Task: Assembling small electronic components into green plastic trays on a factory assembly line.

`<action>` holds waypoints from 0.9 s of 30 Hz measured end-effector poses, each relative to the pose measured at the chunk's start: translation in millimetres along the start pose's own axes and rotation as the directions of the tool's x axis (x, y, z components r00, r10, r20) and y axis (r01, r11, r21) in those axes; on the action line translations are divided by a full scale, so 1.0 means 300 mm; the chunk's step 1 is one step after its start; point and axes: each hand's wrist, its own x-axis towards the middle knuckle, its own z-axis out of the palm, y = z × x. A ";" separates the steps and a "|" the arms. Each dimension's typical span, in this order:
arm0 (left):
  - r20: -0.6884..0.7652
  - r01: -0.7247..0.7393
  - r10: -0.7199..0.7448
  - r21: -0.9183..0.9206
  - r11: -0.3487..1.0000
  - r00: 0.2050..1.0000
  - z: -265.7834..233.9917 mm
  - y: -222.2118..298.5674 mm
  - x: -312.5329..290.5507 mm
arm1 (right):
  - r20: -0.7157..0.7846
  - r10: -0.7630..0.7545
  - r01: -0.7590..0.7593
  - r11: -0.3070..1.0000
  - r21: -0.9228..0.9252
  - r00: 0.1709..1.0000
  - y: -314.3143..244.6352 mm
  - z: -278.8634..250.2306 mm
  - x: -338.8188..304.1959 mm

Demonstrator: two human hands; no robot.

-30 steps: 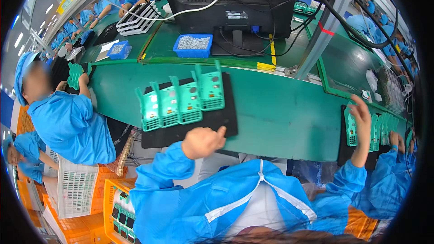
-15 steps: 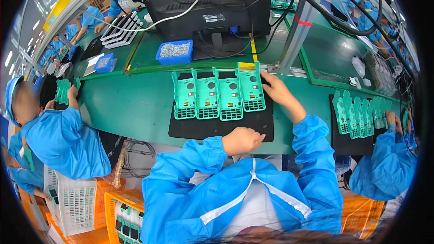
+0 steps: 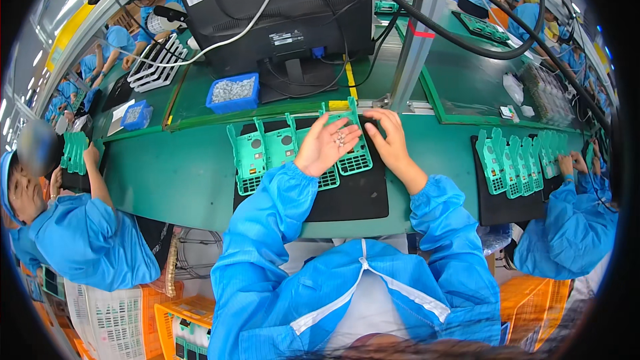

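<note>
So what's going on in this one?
A person in blue workwear sits over a black mat on a green bench, with four green plastic frames in a row on it. The left hand is palm up above the frames, holding a few small pieces. The right hand is beside the rightmost frame; whether it touches is unclear. A blue bin of small grey pieces stands beyond the mat.

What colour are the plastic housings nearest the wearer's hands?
Mint green; the housings show best in the head view.
</note>
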 end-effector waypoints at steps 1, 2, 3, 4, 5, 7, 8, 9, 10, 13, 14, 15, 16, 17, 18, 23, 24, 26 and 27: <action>0.025 0.005 -0.005 -0.030 1.000 1.000 0.002 -0.002 -0.003 | -0.003 -0.060 0.060 0.997 -0.050 0.998 -0.017 -0.009 0.005; 0.048 0.011 -0.008 -0.061 0.998 0.999 0.003 -0.002 -0.006 | 0.015 -0.096 0.096 0.994 -0.054 0.995 -0.027 -0.014 0.010; 0.072 0.025 -0.021 -0.056 0.998 0.997 -0.002 0.001 -0.006 | 0.033 -0.132 0.134 0.990 -0.055 0.991 -0.039 -0.014 0.013; 0.073 0.030 -0.026 -0.057 0.998 0.997 -0.005 -0.006 -0.005 | 0.037 -0.129 0.131 0.990 -0.048 0.991 -0.050 -0.009 0.013; 0.092 0.036 -0.029 -0.068 0.997 0.995 -0.008 -0.016 -0.006 | 0.054 -0.130 0.133 0.990 -0.052 0.990 -0.053 -0.003 0.009; 0.130 0.048 -0.046 -0.011 0.999 0.990 0.008 -0.029 -0.011 | 0.060 -0.153 0.157 0.986 -0.060 0.986 -0.061 0.007 0.003; 0.131 0.056 -0.054 -0.011 0.998 0.990 0.016 -0.034 -0.015 | 0.057 -0.147 0.150 0.987 -0.064 0.988 -0.068 0.005 0.001; 0.165 0.041 -0.048 0.042 0.998 0.985 0.031 -0.037 -0.020 | 0.074 -0.157 0.163 0.983 -0.088 0.985 -0.079 -0.001 0.001; 0.200 0.025 -0.044 0.094 0.995 0.979 0.037 -0.042 -0.022 | 0.092 -0.167 0.177 0.978 -0.112 0.982 -0.086 -0.004 0.001; 0.196 0.003 -0.038 0.173 0.985 0.980 0.041 -0.056 -0.028 | 0.108 -0.159 0.172 0.978 -0.120 0.981 -0.106 -0.007 0.006; 0.188 -0.024 -0.018 0.221 0.975 0.982 0.043 -0.061 -0.031 | 0.136 -0.148 0.163 0.980 -0.111 0.980 -0.118 -0.011 0.005; 0.185 -0.032 -0.016 0.255 0.967 0.983 0.045 -0.064 -0.034 | 0.139 -0.138 0.153 0.983 -0.105 0.981 -0.120 -0.011 0.002; 0.188 -0.038 -0.013 0.267 0.963 0.982 0.048 -0.068 -0.037 | 0.142 -0.129 0.144 0.984 -0.101 0.981 -0.118 -0.009 -0.002; 0.192 -0.044 -0.011 0.280 0.959 0.981 0.053 -0.070 -0.041 | 0.143 -0.124 0.137 0.987 -0.084 0.982 -0.113 -0.004 -0.005; 0.191 -0.036 -0.018 0.276 0.961 0.981 0.049 -0.069 -0.042 | 0.158 -0.100 0.111 0.992 -0.064 0.982 -0.111 -0.003 -0.008; 0.185 0.014 -0.069 0.287 0.958 0.980 0.085 -0.060 -0.051 | 0.199 0.022 -0.037 0.997 0.070 0.980 -0.081 -0.006 -0.011; 0.171 0.012 -0.066 0.301 0.953 0.983 0.087 -0.057 -0.055 | 0.171 -0.009 -0.004 0.997 0.076 0.985 -0.083 -0.004 -0.006; 0.174 0.008 -0.056 0.265 0.964 0.983 0.058 -0.057 -0.053 | 0.152 0.092 -0.121 0.974 0.193 0.984 -0.100 0.000 -0.010; 0.136 -0.038 -0.002 0.289 0.956 0.991 0.050 -0.055 -0.052 | 0.149 0.189 -0.228 0.921 0.316 0.971 -0.105 -0.004 -0.011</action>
